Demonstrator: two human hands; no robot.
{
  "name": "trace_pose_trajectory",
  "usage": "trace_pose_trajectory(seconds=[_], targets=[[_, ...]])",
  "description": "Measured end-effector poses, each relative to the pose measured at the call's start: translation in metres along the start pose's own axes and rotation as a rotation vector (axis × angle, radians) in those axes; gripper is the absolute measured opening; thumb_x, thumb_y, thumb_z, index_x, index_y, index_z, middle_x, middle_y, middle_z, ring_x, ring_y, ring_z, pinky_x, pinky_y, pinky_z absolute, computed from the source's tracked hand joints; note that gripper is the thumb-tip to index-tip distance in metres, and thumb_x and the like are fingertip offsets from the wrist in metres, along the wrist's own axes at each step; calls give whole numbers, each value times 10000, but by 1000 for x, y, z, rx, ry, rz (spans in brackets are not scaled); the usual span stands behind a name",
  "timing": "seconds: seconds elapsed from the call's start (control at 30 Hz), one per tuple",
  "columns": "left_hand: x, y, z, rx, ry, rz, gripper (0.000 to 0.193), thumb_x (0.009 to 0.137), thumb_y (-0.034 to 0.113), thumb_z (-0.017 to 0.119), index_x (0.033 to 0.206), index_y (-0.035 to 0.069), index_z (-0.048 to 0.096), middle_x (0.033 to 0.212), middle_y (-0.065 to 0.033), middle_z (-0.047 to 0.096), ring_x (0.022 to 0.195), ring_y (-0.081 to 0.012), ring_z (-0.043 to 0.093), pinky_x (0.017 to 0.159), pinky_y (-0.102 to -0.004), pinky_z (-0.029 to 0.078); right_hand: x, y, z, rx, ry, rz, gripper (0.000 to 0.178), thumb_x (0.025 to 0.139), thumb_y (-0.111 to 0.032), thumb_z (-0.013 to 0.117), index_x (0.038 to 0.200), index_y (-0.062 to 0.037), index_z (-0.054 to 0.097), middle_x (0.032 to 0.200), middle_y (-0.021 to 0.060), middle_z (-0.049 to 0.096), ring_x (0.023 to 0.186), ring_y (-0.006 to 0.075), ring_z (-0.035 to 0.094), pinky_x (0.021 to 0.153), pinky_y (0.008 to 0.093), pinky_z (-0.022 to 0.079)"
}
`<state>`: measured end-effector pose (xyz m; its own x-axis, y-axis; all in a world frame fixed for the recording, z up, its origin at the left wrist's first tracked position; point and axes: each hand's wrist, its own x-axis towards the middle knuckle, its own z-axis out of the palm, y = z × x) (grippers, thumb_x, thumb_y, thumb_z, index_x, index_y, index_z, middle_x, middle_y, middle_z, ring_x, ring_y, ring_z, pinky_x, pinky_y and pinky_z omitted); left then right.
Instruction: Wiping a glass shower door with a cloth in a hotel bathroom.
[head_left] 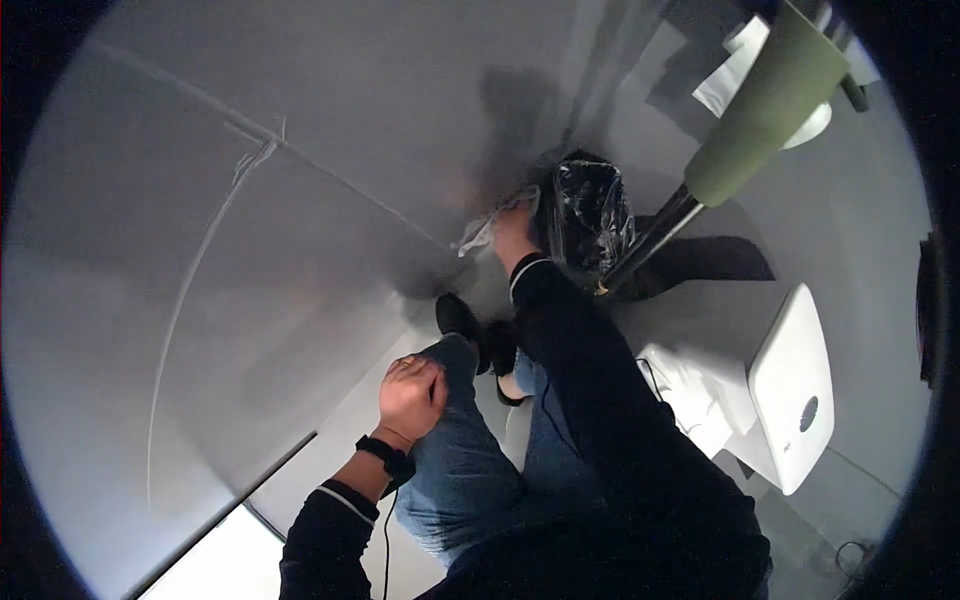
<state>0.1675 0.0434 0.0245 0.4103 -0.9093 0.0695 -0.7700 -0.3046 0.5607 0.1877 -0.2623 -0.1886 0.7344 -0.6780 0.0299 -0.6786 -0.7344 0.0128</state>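
Observation:
My right hand (514,232) reaches down to the base of the grey wall. It is closed on a crumpled white cloth (478,236), thin and partly see-through, which hangs out to the left of the fingers. Just right of that hand stands a black bin (592,212) lined with shiny dark plastic. My left hand (410,396) is curled closed and rests on my left knee, with nothing seen in it. A dark band is around that wrist.
A metal pole with a green tapered sleeve (765,105) slants down beside the bin. White paper (735,75) hangs at the upper right. A white fixture with a rounded panel (795,390) stands at my right. Grey wall panels (270,240) fill the left.

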Motion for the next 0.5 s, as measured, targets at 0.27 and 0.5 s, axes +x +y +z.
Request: trace_pose_trajectory(seconds=[0.27,0.5], targets=[[1,2,0,22,-11,-45,113,789,136,561,778,43,625,824,-116,636,841,-297,595,823,-402,446,-36,-94,48,1310,-100,536,356,887,-180,438,1215,-58,498,1249,107,536,1154,243,494,958,357,368],[15,11,6,-11,-6,19,114,786,132,557,777,40,623,812,-120,631,843,-298,594,827,-398,447,-33,-91,100,1667,237,620,392,854,-56,455,1245,-53,442,1252,114,517,1164,262,483,956,332,385]])
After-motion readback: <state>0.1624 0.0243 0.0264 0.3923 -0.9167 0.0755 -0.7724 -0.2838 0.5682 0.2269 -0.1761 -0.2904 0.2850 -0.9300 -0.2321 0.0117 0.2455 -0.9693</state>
